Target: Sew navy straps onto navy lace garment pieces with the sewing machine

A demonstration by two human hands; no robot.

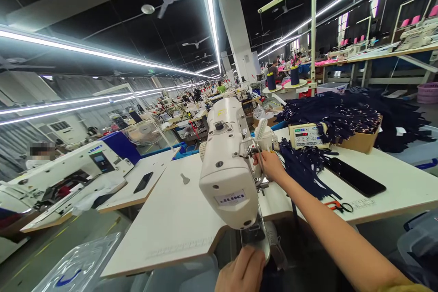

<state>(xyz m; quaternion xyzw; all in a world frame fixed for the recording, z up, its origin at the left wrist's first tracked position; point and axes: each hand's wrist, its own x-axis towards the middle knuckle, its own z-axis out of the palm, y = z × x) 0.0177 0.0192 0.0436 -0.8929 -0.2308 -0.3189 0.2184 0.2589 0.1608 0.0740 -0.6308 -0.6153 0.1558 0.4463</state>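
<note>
A white JUKI sewing machine stands in front of me, its rounded end facing me. My right hand reaches to the machine's right side, fingers closed by the metal thread guides. What those fingertips hold, if anything, is too small to make out. Low at the front, my left hand is closed beside the metal sewing bed, under the machine's head. Its fingertips are curled, and anything between them is hidden. Beyond my right forearm, narrow navy strips lie loosely on the white table.
On the right are a control panel, a black phone, orange-handled scissors and a cardboard box under heaped navy strips. Thread cones stand behind. Another JUKI machine and a phone are on the left.
</note>
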